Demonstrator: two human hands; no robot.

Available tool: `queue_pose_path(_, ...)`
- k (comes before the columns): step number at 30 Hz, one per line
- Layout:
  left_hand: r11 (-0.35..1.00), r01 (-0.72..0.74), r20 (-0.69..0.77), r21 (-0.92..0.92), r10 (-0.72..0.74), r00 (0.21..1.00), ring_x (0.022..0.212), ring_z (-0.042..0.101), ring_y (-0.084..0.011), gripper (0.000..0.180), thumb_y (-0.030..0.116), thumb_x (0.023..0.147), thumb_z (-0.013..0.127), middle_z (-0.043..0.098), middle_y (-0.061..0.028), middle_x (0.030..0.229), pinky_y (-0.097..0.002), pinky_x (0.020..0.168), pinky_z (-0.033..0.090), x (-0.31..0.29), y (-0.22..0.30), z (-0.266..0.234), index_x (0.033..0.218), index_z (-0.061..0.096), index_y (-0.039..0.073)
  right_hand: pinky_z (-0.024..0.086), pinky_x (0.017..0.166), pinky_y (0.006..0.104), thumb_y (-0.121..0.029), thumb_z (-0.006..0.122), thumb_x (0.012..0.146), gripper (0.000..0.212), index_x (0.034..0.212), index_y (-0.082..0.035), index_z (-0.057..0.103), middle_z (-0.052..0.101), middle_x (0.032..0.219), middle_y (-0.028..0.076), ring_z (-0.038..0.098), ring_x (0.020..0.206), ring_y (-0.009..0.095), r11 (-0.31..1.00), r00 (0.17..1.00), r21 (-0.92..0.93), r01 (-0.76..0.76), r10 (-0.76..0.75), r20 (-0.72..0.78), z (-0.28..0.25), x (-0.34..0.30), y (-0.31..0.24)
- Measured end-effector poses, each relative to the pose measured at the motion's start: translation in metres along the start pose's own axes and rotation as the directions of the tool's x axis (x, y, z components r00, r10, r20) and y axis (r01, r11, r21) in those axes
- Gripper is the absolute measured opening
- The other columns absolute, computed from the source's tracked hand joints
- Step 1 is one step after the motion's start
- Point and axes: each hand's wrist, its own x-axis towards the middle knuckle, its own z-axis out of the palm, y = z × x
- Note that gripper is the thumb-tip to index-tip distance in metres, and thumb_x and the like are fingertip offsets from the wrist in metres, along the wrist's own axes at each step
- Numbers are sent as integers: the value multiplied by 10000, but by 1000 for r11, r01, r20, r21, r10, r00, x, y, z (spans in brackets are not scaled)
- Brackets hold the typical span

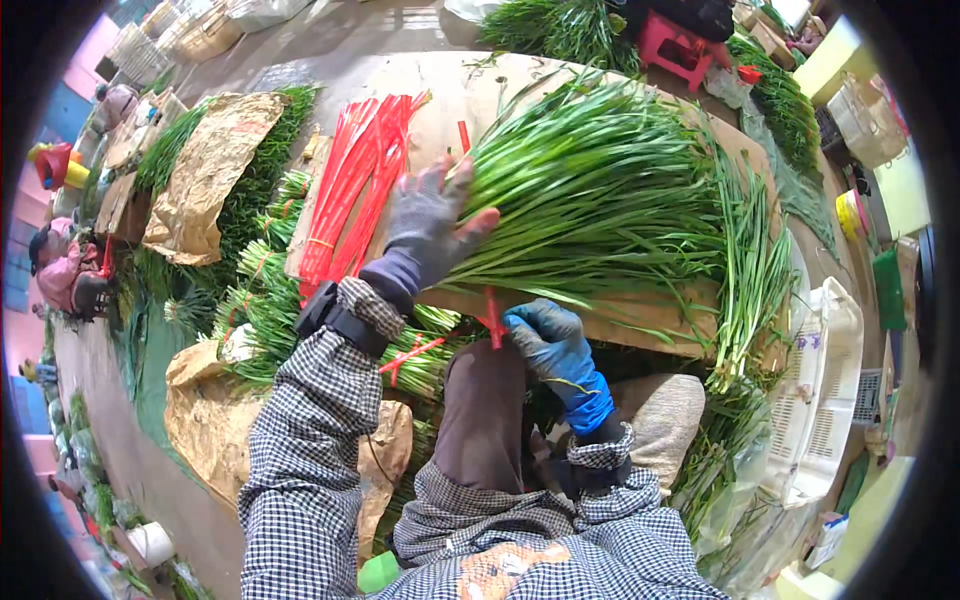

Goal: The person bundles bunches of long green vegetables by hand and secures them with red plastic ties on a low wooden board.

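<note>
A large heap of long green garlic chives (600, 190) lies across a board (620, 325) in front of me. My left hand (428, 222), in a grey glove with bare fingertips, rests with fingers spread against the left end of the heap. A red tying strip (493, 318) hangs over the board's near edge, and a short red end shows beyond the heap. My right hand (550, 345), in a blue glove, is closed beside that near edge, its curled fingers at the strip. A bunch of red strips (355, 190), banded together, lies left of my left hand.
Tied bundles (265, 265) of greens are stacked at the left, beside brown paper (215, 170). A thinner row of chives (745, 270) lies at the board's right end. White plastic crates (815, 390) stand at the right. A pink stool (680, 50) and other people are farther off.
</note>
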Motion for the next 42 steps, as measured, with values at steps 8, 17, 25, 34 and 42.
queue_pose_path(8, 992, -108, 209, -58, 118, 971, 1160, 389, -382, 624, 453, 851, 454, 411, -189, 1287, -455, 962, 309, 6, 4, -12, 1301, 368, 30, 459, 623, 330, -113, 619, 786, 121, 828, 0, 624, 599, 754, 155, 583, 688, 275, 996, 998, -83, 41, -37, 45, 3, -3, 5)
queue_pose_path(17, 965, 15, 398, -263, 94, 913, 1249, 306, -381, 768, 517, 843, 455, 317, -253, 1350, -399, 1038, 245, 19, -4, -24, 1335, 274, -44, 458, 662, 327, -247, 621, 806, 239, 872, -19, 643, 629, 768, 169, 609, 686, 278, 941, 926, -59, -333, 338, 166, -7, -32, 17)
queue_pose_path(25, 966, 40, 522, -254, 102, 847, 1269, 258, -396, 1146, 631, 603, 668, 259, -270, 1369, -422, 1049, 214, 22, 7, -33, 1349, 170, -83, 456, 645, 315, -193, 625, 790, 222, 903, -3, 640, 649, 767, 108, 567, 684, 139, 897, 912, 184, -402, 375, 166, 19, -24, 34)
queue_pose_path(34, 989, -142, 560, -27, 133, 818, 1256, 216, -485, 1294, 643, 492, 724, 221, -305, 1362, -526, 1026, 203, 7, 22, -47, 1371, 67, -42, 394, 503, 237, -131, 611, 824, 139, 765, -10, 645, 564, 622, -25, 478, 564, 52, 838, 917, 392, -380, 398, 38, 9, -13, 11)
queue_pose_path(42, 983, -182, 554, -23, 164, 816, 1196, 360, -425, 1148, 162, 525, 767, 256, -299, 1352, -436, 962, 364, 15, 1, -30, 1386, 22, 14, 419, 537, 252, -126, 599, 824, 145, 759, 0, 631, 595, 652, 7, 512, 578, 82, 900, 968, 363, -240, 252, 17, -10, 0, 9)
